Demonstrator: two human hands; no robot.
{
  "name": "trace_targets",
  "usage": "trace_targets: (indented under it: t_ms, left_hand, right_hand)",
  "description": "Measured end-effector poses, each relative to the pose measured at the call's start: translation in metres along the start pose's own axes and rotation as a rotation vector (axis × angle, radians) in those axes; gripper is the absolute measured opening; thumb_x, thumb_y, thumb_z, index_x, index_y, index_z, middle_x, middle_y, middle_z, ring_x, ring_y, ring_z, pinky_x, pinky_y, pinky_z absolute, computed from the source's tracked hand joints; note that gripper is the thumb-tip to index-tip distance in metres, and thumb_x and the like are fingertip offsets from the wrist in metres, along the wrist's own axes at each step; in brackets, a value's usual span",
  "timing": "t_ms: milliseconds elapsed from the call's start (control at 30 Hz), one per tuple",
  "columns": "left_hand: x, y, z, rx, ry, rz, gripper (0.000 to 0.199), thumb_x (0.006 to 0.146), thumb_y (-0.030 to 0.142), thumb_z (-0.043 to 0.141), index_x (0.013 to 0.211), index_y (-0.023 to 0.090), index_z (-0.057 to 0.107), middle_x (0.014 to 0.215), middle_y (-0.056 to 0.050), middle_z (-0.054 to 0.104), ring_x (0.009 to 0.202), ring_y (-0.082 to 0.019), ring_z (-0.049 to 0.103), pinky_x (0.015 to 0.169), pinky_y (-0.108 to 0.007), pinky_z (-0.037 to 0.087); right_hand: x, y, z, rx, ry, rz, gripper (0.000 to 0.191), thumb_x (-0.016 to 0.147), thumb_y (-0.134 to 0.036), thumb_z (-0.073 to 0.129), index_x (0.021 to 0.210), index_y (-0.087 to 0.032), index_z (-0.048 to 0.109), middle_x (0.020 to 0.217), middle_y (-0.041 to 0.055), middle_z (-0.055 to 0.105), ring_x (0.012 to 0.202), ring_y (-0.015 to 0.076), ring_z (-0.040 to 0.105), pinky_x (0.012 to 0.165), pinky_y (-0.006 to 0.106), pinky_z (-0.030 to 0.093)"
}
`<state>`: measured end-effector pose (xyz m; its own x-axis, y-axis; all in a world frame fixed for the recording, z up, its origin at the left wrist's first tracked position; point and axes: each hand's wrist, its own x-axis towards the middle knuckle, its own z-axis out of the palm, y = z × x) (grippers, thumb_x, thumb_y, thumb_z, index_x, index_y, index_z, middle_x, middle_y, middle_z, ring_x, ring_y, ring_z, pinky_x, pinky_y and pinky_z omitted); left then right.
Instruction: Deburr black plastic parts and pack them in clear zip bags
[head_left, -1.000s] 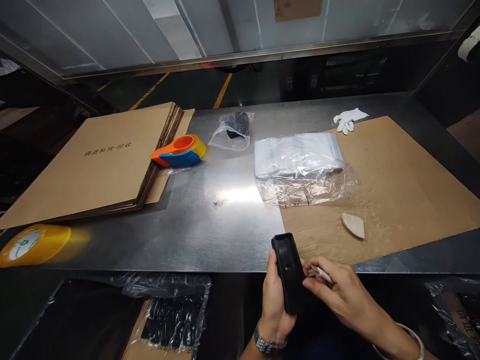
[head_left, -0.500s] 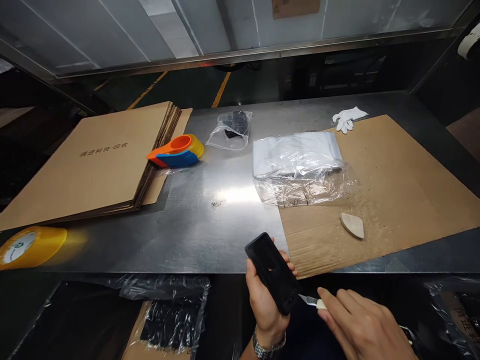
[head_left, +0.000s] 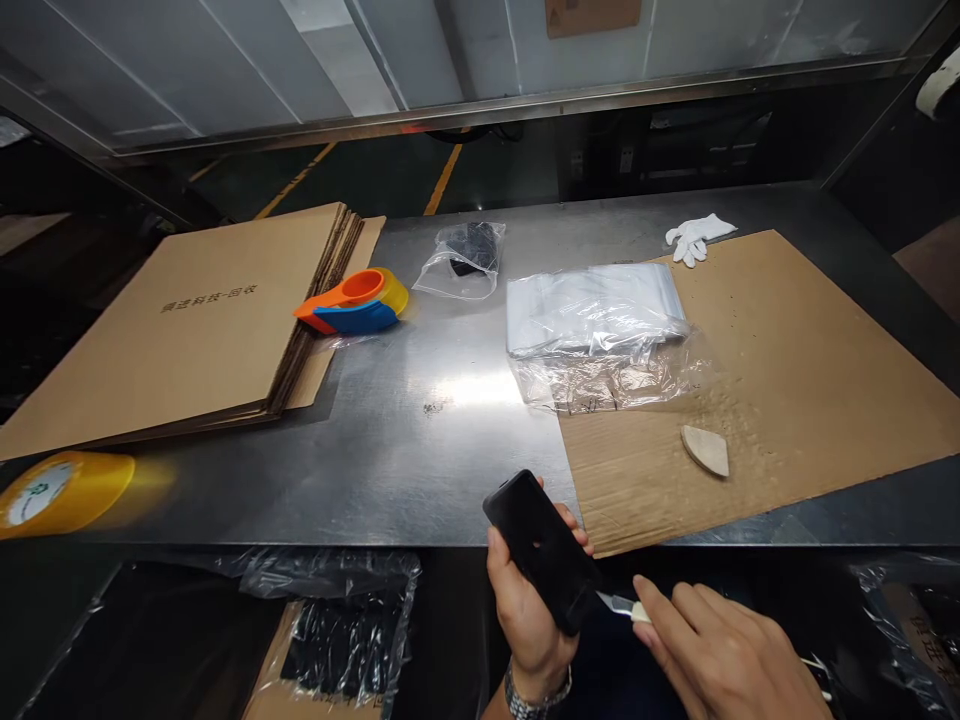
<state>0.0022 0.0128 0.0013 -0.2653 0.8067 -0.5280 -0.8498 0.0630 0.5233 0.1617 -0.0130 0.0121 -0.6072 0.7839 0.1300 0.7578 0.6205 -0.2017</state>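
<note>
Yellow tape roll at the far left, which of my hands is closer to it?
Left. Your left hand, holding the black part, is right of the yellow tape roll; your right hand, holding the knife, is farther right.

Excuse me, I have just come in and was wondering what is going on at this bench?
A person holds a long black part in the left hand, tilted at the near edge of the metal bench. The right hand grips a small knife, its blade pointing at the part's lower end; whether it touches is hard to tell. Beyond them, a pale wedge-shaped piece lies on a cardboard sheet.
</note>
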Motion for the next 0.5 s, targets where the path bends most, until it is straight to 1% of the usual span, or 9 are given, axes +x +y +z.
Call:
trace_targets:
  t_ms: [167,367,500]
  left_hand:
    - [0.0002,0.0004,0.0003,0.0,0.004,0.0,0.043,0.079,0.051,0.049,0.103,0.019,0.064,0.07,-0.006,0.062,0.058,-0.016,0.057,0.055,-0.027,0.051]
    - [-0.0013,0.0009,0.0012,0.001,0.001,-0.008,0.041,0.081,0.05,0.048,0.104,0.019,0.063,0.069,-0.006,0.061,0.058,-0.016,0.057,0.054,-0.026,0.05]
    - [-0.0007,0.001,0.0002,0.017,0.005,-0.016,0.043,0.081,0.051,0.047,0.101,0.017,0.065,0.07,-0.006,0.061,0.058,-0.016,0.057,0.055,-0.026,0.051]
  right_hand:
    - [-0.0001,-0.0002,0.0013,0.004,0.005,0.0,0.033,0.096,-0.026,0.031,0.109,-0.013,0.059,0.061,-0.0002,0.053,0.05,0.0103,0.053,0.044,0.023,0.035]
    - [-0.0013,0.0006,0.0042,-0.003,-0.011,-0.009,0.032,0.096,-0.025,0.033,0.111,-0.012,0.058,0.062,-0.0002,0.054,0.05,0.0103,0.053,0.043,0.023,0.036]
    - [-0.0006,0.001,0.0059,-0.042,0.022,-0.018,0.031,0.096,-0.025,0.033,0.109,-0.012,0.058,0.061,0.0,0.054,0.05,0.0115,0.053,0.044,0.024,0.036]
